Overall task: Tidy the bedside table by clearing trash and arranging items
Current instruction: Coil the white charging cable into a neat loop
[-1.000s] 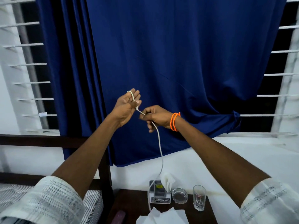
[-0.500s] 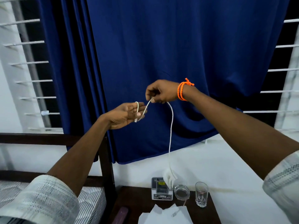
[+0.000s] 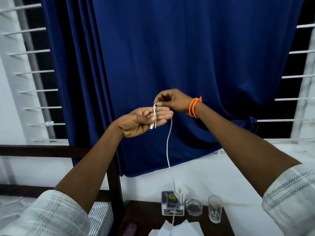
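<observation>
A thin white cable (image 3: pixel 167 147) hangs from my raised hands down to the dark wooden bedside table (image 3: pixel 146 217). My left hand (image 3: pixel 143 120) lies palm up with a loop of the cable wound across its fingers, thumb pressing on it. Just above it my right hand (image 3: pixel 170 100), an orange band on its wrist, pinches the cable at the top of that loop. On the table stand a small white box (image 3: pixel 172 206) with a tissue sticking up, a glass ashtray (image 3: pixel 194 206) and a drinking glass (image 3: pixel 215 209). Crumpled white tissue (image 3: pixel 175 229) lies at the front edge.
A blue curtain (image 3: pixel 179 57) hangs behind my hands over a barred window. A dark wooden bed frame (image 3: pixel 42 150) and a striped mattress (image 3: pixel 100 217) stand left of the table. A dark reddish object (image 3: pixel 130 229) lies at the table's front left.
My right hand has come down from above onto my left hand's fingers, laying another turn of cable there. My left hand has turned palm up. The hanging length is shorter.
</observation>
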Tool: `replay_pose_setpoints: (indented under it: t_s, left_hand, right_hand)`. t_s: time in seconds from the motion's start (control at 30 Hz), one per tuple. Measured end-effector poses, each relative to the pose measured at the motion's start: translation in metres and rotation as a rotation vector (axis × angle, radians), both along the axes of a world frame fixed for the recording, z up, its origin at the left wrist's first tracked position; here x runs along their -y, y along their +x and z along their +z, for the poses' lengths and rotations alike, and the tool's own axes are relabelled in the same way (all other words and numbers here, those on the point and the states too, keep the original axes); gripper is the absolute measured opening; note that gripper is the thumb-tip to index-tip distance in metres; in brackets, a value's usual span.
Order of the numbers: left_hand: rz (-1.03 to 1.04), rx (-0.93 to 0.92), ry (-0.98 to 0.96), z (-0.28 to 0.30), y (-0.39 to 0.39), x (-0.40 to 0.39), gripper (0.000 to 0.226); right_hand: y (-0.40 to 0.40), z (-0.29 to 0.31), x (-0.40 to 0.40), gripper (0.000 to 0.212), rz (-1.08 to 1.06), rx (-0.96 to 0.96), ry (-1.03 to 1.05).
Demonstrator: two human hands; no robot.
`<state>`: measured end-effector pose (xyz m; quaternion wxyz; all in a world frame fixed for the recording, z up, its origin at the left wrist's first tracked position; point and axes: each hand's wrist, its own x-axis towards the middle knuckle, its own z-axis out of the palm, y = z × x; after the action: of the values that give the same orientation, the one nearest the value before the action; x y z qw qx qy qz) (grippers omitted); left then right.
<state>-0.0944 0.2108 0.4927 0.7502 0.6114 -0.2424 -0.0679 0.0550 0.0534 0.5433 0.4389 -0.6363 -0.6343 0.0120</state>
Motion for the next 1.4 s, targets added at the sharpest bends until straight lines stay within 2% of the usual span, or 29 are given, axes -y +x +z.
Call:
replay_pose_setpoints:
  t_s: [0.13,0.3,0.43,0.53,0.67,0.87,0.97,1.1,1.23,1.4]
  left_hand:
    - [0.031,0.092,-0.086,0.003,-0.002,0.006,0.061]
    - [0.273,0.201,-0.193,0.005,0.004,0.006,0.054]
    - [0.517,0.227,-0.312,0.009,0.014,-0.001,0.050]
    - [0.703,0.214,-0.366,0.011,0.019,-0.007,0.051]
    - [0.860,0.217,-0.227,0.006,0.013,-0.019,0.064]
    - [0.823,0.150,-0.124,-0.004,0.004,-0.030,0.069]
    - [0.787,0.099,0.031,-0.004,0.002,-0.030,0.072]
    - [0.611,0.006,0.200,-0.003,0.001,-0.024,0.054]
    - [0.446,-0.046,0.168,-0.004,0.003,-0.014,0.036]
    - [0.313,-0.100,0.077,-0.008,0.002,-0.007,0.039]
  right_hand:
    - [-0.005,-0.026,-0.006,0.026,0.081,-0.341,-0.065]
    - [-0.009,-0.045,-0.016,0.018,0.038,-0.545,-0.093]
    - [-0.019,-0.053,-0.018,0.008,0.089,-0.555,-0.164]
    - [-0.024,-0.053,-0.016,0.017,0.100,-0.513,-0.248]
    - [-0.027,-0.042,-0.008,0.027,0.064,-0.401,-0.305]
    - [-0.018,-0.016,0.009,0.022,-0.083,-0.136,-0.264]
    - [-0.016,-0.003,0.016,0.014,-0.103,0.005,-0.238]
    - [-0.016,0.013,0.021,0.009,-0.156,0.205,-0.227]
    - [-0.018,0.022,0.021,0.014,-0.157,0.336,-0.173]
    - [-0.021,0.022,0.020,0.016,-0.101,0.332,-0.149]
